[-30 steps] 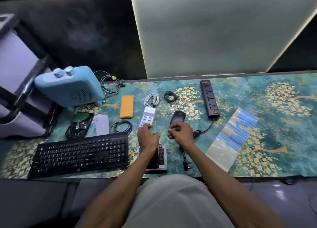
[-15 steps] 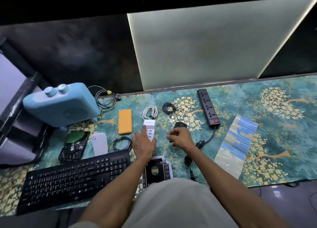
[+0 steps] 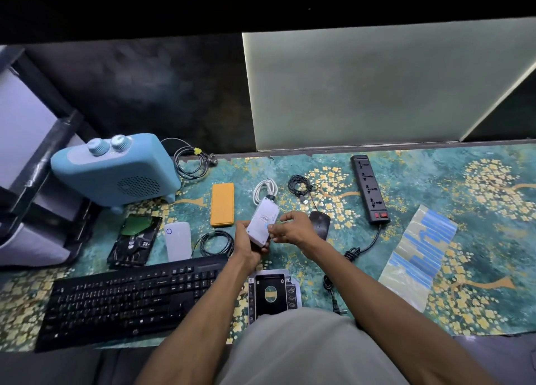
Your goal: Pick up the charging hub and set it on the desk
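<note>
Heater (image 3: 116, 171), blue, parked far left at 10 o'clock w/ its cord coil (image 3: 190, 164) behind; likely kept back out of the way. Hard drive (image 3: 135, 241) and white puck-shaped device (image 3: 177, 241) lying flat just above black keyboard (image 3: 130, 297) at 8 o'clock. Orange case (image 3: 222, 204) and small black cable loop (image 3: 216, 243) next, near but apart from left hand (image 3: 249, 245).

Left hand curled round lower end of white adapter box (image 3: 263, 220), lifted off mat and tilted, top end toward 12 o'clock; white cable (image 3: 264, 190) trailing from that end. Grip from below probably leaves label face open to view. Right hand (image 3: 293, 231) at 3 o'clock of box, thumb and forefinger pinching its right edge, other fingers loosely apart.

Mouse (image 3: 319, 224) just beyond right hand, thin cable bundle (image 3: 298, 185) at 1 o'clock. Drive caddy (image 3: 271, 292) flat at 6 o'clock, near mat front edge. Power strip (image 3: 369, 189) w/ lead running back toward body. Plastic bag (image 3: 420, 257) far right; open mat (image 3: 478, 210) beyond it, most free room at 3 o'clock.
</note>
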Demonstrator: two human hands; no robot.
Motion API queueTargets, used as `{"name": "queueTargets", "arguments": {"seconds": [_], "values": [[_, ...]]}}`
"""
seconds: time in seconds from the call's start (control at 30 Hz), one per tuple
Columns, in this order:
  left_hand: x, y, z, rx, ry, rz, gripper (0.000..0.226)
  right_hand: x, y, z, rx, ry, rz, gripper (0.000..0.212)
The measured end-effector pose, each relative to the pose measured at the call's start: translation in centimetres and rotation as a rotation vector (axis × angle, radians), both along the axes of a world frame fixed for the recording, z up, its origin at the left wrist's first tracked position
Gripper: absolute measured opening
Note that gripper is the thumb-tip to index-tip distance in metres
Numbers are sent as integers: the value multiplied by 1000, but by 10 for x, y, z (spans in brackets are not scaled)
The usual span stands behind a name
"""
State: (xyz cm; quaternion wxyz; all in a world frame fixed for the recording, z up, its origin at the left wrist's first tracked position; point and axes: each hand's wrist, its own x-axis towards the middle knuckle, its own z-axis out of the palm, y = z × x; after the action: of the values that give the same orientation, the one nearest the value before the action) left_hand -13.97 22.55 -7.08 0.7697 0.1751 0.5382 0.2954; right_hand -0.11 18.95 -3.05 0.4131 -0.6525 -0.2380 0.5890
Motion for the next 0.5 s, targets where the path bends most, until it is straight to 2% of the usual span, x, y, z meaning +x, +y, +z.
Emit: {"name": "queueTargets", "arguments": {"seconds": [0.13,0.23,0.33,0.43,0.5], "values": [[0,1,6,-5,9,-24,43,-11,12,-5,-38,-100,30,43],[-5,1,8,6,66,-28,44,-14,14,-10,-58,-317,101,43],[-11,2,6,26,152,-4,43,-11,2,-9,-98,-502,135,57],[-5,2,8,184,410,-23,44,-3,-11,-13,-138,-564,102,48],[2,-2,9,430,679,-196,52,0,-15,-11,-144,-576,62,38]]}}
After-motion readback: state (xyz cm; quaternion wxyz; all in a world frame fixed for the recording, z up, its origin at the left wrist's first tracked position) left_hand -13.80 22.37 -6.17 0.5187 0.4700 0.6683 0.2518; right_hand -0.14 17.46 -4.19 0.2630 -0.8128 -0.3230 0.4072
